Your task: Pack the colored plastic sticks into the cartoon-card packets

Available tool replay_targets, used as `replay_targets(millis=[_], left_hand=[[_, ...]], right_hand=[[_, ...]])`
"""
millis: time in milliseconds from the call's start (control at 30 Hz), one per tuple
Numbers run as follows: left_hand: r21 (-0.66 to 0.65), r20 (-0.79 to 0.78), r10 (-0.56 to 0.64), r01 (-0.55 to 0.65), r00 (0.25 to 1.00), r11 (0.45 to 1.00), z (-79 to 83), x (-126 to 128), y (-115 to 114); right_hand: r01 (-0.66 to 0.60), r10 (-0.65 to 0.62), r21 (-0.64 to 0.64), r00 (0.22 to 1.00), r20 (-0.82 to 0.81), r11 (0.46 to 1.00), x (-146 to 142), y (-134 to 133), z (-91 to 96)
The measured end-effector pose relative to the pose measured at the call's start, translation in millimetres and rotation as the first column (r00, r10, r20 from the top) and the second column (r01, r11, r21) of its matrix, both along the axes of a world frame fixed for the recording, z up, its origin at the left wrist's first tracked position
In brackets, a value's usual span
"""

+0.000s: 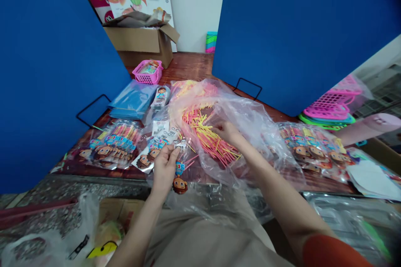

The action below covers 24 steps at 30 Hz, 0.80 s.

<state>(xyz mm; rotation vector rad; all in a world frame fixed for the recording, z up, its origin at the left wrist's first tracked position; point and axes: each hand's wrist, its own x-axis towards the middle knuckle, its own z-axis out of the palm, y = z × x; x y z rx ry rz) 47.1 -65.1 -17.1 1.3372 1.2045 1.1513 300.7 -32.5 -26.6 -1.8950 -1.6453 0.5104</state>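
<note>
My left hand (165,167) is closed on the top edge of a small printed packet (179,182), which hangs down with a cartoon head at its lower end. Several more flat printed packets (159,147) lie on the table just left of that hand. My right hand (228,132) reaches over a heap of thin pink and yellow sticks (216,144). Its fingers are curled together at the heap, and what they pinch, if anything, is too small to tell. The sticks lie in a large open clear plastic bag (250,119).
Filled packets are stacked at the left (117,144) and right (308,144). Blue plastic sheets (133,100) and a pink basket (148,73) lie farther back, before an open cardboard box (140,44). Blue panels (282,37) on wire feet stand on both sides. Pink baskets (332,100) are stacked right.
</note>
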Motion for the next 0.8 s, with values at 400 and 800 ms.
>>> replay_targets(millis=[400, 800], left_hand=[[-0.083, 0.066, -0.016, 0.021, 0.998, 0.996, -14.3, 10, -3], [-0.212, 0.178, 0.049, -0.01, 0.983, 0.977, -16.0, 8, -2]], right_hand=[[-0.06, 0.208, -0.338, 0.882, 0.422, 0.939, -42, 27, 4.5], [-0.126, 0.23, -0.274, 0.891, 0.391, 0.953, -48, 22, -7.4]])
